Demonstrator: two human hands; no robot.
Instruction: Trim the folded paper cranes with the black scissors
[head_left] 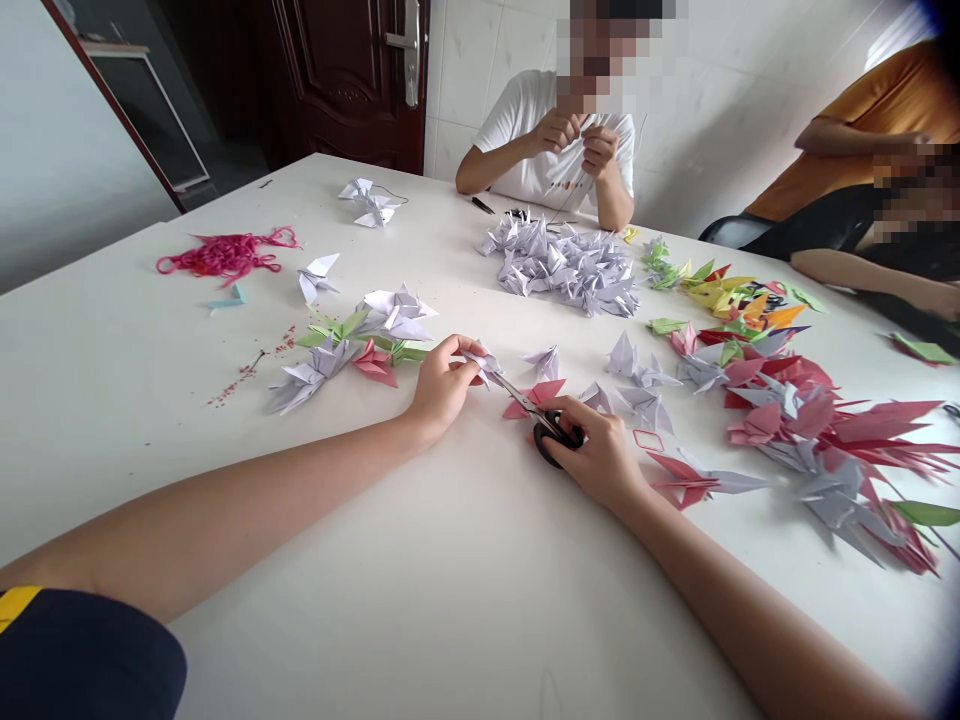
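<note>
Between the thumb and fingers of my left hand point(444, 388) is a small white folded paper crane point(484, 364), held above the table. My right hand point(600, 450) grips black-handled scissors point(556, 436), their blades pointing up and left. The blade tips reach the crane's edge; whether they are cutting into it I cannot tell. Just beyond the scissors lie a pink paper crane point(534, 398) and a white one point(544, 362). To the left of my left hand rests a cluster of white, green and pink cranes point(319, 372).
A large pile of white cranes point(559, 262) lies across the white table point(420, 600). Red, yellow and green cranes point(795, 400) spread along the right. Pink string point(221, 256) is bundled at the left. One person point(525, 120) sits opposite; others sit at the right.
</note>
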